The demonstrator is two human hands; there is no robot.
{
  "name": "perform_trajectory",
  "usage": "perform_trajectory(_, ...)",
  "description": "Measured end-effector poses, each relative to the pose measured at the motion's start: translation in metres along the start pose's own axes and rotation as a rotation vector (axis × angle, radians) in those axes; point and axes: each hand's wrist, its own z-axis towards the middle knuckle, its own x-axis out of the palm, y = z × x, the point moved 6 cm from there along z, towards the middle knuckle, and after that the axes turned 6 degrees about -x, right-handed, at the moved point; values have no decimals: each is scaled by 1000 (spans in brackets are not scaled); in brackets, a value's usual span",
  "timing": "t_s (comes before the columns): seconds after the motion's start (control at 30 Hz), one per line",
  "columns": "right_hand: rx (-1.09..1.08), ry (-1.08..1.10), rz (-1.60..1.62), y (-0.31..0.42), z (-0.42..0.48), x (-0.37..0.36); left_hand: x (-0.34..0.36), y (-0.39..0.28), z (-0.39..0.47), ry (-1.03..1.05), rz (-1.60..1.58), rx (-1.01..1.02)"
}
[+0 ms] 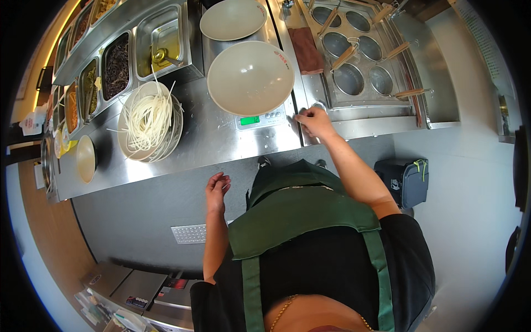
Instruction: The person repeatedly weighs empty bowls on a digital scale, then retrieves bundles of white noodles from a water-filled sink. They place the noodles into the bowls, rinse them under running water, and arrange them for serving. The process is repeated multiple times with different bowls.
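My right hand point(317, 123) hovers over or rests on the front of the steel counter, by the seam right of a digital kitchen scale point(271, 121). Its fingers are bent together; whether anything small is between them I cannot tell. On the scale sits a wide cream bowl point(249, 83) with a few drops or specks inside. My left hand point(217, 189) hangs in front of the counter edge, holding nothing, its fingers loosely curled and apart. To the left, pale raw noodles point(149, 120) are heaped in a bowl point(124, 139) stacked on others, some strands hanging over the rim.
Another cream bowl point(233, 18) stands behind. Steel pans hold oil with a ladle point(161, 56) and dark shredded food point(117, 66). At right are a noodle boiler point(352, 93) with wood-handled strainers and a brown cloth point(305, 50). A small bowl point(86, 159) leans far left; a bin point(402, 182) stands below.
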Motion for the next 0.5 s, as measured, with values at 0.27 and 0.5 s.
perform_trajectory(0.27, 33, 56, 182, -44, -44, -142, 133, 33, -33, 99, 160, 84)
perform_trajectory(0.5, 188, -112, 312, -144, -84, -293, 263, 89, -80, 311, 328, 110)
